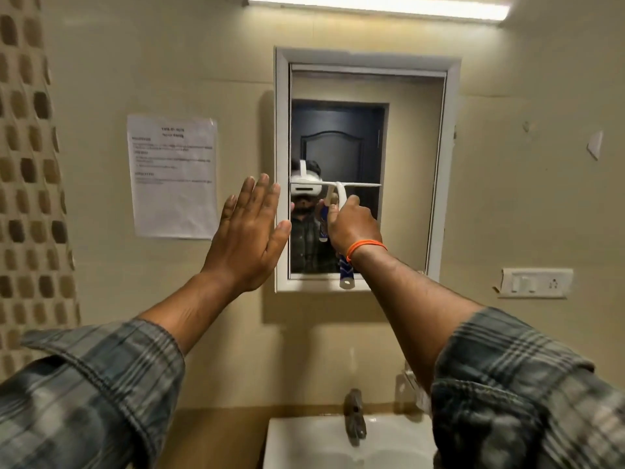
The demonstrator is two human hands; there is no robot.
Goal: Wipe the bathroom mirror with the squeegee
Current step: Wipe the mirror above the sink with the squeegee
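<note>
The mirror (pixel 411 157) hangs on the beige wall in a white frame (pixel 448 164). A white squeegee (pixel 340 189) lies with its blade level across the middle of the glass. My right hand (pixel 353 226) grips its handle, whose blue-and-white lower end sticks out below my wrist near the frame's bottom edge. An orange band circles that wrist. My left hand (pixel 250 231) is raised flat with straight fingers over the frame's left edge; whether it touches the frame I cannot tell. The glass reflects a person wearing a white headset and a dark door.
A printed paper sheet (pixel 172 176) is taped to the wall left of the mirror. A switch and socket plate (pixel 534 282) sits at the right. Below are a white basin (pixel 304 441) with a metal tap (pixel 355 418). Patterned tiles cover the far left wall.
</note>
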